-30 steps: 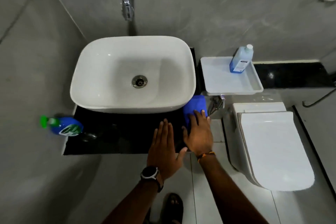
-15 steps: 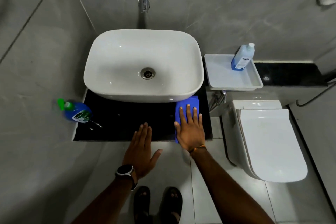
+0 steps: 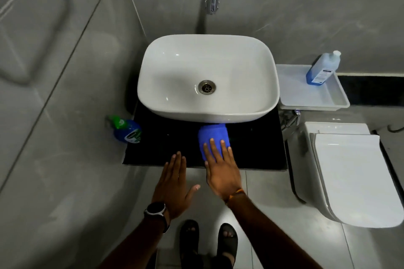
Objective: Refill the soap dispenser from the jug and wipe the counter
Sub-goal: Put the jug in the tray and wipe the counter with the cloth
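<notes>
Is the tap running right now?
Off. No water falls from the tap, and the basin below it looks dry around the drain.

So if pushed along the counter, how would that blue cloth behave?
The blue cloth looks soft and folded, so it would probably bunch unless pressed flat, as the right hand does. On the glossy black counter it likely slides easily.

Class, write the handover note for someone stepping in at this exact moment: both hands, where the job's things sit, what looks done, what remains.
Right hand: flat, palm down, pressing the blue cloth on the black counter, in front of the basin.
Left hand: open, empty, at the counter's front edge.
Soap dispenser: counter's left end.
Jug: capped, upright in the white tray right of the basin.
Done: refill apparently finished, though the dispenser's level can't be seen.
Left: wipe the rest of the counter.
</notes>
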### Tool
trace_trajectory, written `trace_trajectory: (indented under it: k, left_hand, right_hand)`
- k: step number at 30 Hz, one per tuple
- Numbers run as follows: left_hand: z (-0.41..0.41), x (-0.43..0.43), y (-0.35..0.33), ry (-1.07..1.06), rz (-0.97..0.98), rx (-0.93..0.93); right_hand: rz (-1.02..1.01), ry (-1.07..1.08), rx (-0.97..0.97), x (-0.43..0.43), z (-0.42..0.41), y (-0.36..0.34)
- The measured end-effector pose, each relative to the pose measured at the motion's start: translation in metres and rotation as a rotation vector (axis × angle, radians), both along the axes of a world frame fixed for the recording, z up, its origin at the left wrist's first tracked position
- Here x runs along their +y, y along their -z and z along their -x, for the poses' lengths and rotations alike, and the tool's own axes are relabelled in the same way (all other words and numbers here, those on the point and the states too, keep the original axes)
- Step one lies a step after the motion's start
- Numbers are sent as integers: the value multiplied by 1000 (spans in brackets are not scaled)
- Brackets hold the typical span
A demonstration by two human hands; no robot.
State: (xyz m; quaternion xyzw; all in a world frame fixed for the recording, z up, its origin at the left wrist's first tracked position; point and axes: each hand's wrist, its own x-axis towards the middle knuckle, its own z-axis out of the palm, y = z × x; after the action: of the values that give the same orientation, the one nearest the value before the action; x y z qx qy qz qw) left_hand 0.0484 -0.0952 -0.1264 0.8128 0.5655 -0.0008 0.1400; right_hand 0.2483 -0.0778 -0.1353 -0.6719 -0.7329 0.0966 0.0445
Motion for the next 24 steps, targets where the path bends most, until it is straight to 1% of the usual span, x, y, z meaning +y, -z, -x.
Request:
trace_trajectory:
  k: [2,4,6,7,9,10,11,12,14,16,17,18,19,20,21,22,24]
  left_hand:
    - [19,-1,1,-26,26,5]
    - [34,-1,2,-45,21,-1]
    - [46,0,0,-67,14,-9]
    - [51,1,-1,-83,13,-9]
    - [60,2,-3,-119,8,-1]
    - [65,3,-5,-136,11,-4]
    - [70,3,-6,-154,18,-12]
    - [74,2,-7,-168,25,-22]
    - [81,1,-8,-182,20,-30]
    - [87,1,-10,-202,8,-26]
    - [90,1,-12,-212,1,-29]
    - [94,-1,-13,-223,-7,-40]
    - [96,-2,-14,-234,-7,-60]
    - [100,-4,-14,-247,3,-81]
    - [103,-5,-14,-257,20,-97]
    - [106,-6,-14,-265,27,-105]
    - [109,-5,-13,-274,27,-100]
  right_hand:
    - [-16,-72,-22,-14,-15,1]
    - [-16,36,-15,-7,-16,-4]
    - [26,139,26,11,18,-12]
    - [34,108,49,16,42,-14]
    - [6,-105,54,13,74,-11]
    - [20,-215,49,9,76,-10]
    - [38,-279,51,8,69,-9]
    - [36,-295,58,8,59,-11]
    - [30,-187,86,18,51,-16]
    - [65,-51,118,35,73,-24]
    - [83,-59,122,37,91,-27]
    - [82,-137,112,33,108,-25]
    - [79,-263,99,25,118,-22]
    - [81,-376,103,16,119,-18]
    - [86,-443,125,11,113,-16]
    - [92,-460,139,9,106,-14]
    - [117,-413,135,18,105,-16]
